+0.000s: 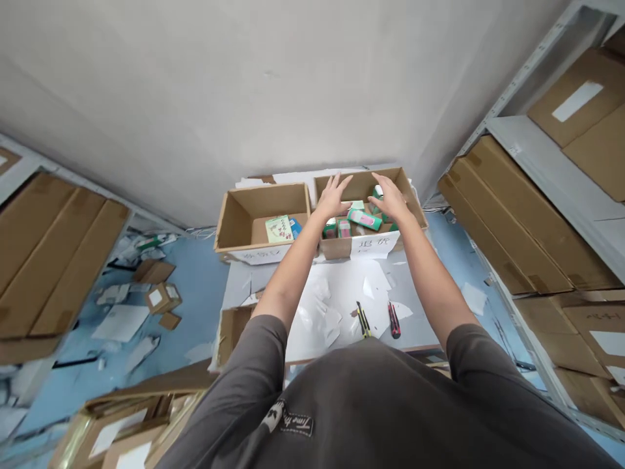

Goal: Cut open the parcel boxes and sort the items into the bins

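Both of my hands are over the right cardboard box (336, 248), which has a paper label on its front and holds several green and pink packages. My left hand (333, 197) is above the box's left part, its fingers spread and nothing in them. Over the right part is my right hand (390, 197), fingers apart, near a green and white package (377, 193). A green and pink package (365, 219) lies tilted between the hands. Beside it on the left, the other open box (229, 228) holds a pale printed box (278, 229) and a blue packet (295, 227).
On the white table (303, 339) lie paper scraps, a yellow-black cutter (363, 320) and a red-black cutter (394, 320). Shelves with cartons flank both sides. An open carton (231, 333) stands at the table's left edge. Small boxes and litter cover the blue floor on the left.
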Action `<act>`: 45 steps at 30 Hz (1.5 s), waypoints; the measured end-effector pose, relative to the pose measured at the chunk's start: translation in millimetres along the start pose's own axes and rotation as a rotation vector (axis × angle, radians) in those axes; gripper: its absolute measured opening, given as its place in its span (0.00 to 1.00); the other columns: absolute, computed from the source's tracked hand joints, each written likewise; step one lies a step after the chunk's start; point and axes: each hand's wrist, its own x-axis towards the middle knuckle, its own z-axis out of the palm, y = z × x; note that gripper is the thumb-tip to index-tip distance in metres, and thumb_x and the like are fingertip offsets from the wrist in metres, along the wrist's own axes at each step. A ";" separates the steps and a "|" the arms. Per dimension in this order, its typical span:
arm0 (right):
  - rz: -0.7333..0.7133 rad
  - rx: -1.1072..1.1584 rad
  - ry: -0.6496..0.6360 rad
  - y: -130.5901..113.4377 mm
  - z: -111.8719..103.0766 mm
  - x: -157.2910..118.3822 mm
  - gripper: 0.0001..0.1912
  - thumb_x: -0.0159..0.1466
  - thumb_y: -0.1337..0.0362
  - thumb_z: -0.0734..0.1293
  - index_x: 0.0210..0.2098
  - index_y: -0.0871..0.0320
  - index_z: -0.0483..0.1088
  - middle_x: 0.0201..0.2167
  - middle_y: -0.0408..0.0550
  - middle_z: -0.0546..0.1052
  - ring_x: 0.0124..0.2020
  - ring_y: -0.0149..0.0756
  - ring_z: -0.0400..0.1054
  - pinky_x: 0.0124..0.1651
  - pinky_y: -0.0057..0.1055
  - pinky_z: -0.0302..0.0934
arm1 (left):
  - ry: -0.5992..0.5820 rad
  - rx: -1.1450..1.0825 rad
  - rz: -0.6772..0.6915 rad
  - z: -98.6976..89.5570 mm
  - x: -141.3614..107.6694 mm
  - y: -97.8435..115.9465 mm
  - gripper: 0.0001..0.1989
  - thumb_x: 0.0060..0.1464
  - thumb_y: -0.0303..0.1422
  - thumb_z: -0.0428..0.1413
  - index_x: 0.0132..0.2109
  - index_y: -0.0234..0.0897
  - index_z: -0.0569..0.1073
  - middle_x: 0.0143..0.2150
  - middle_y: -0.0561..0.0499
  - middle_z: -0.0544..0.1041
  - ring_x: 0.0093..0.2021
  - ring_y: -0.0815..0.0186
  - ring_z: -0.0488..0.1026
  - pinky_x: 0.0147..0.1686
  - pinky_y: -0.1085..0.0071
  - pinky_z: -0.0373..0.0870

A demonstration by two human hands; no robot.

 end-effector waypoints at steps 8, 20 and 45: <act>-0.146 0.071 -0.130 -192.4 126.4 -71.5 0.48 0.69 0.58 0.74 0.82 0.49 0.52 0.78 0.55 0.62 0.79 0.59 0.56 0.81 0.63 0.49 | 0.077 0.059 -0.145 -100.6 -261.1 -65.2 0.50 0.57 0.45 0.70 0.81 0.50 0.59 0.86 0.44 0.47 0.84 0.38 0.42 0.80 0.37 0.43; -0.039 0.024 -0.519 -417.1 312.5 -286.0 0.40 0.66 0.63 0.75 0.75 0.57 0.66 0.76 0.65 0.63 0.76 0.61 0.57 0.76 0.59 0.57 | -0.175 0.019 -0.389 -102.4 -610.9 -85.7 0.29 0.53 0.31 0.67 0.63 0.40 0.81 0.68 0.40 0.76 0.73 0.47 0.67 0.75 0.50 0.62; 0.220 -0.066 -0.202 -351.9 207.6 -469.2 0.12 0.66 0.68 0.71 0.48 0.56 0.83 0.73 0.60 0.68 0.78 0.67 0.51 0.74 0.64 0.58 | -0.177 0.196 -0.187 -20.8 -615.6 81.7 0.13 0.66 0.31 0.56 0.52 0.48 0.84 0.69 0.44 0.76 0.78 0.44 0.57 0.70 0.40 0.60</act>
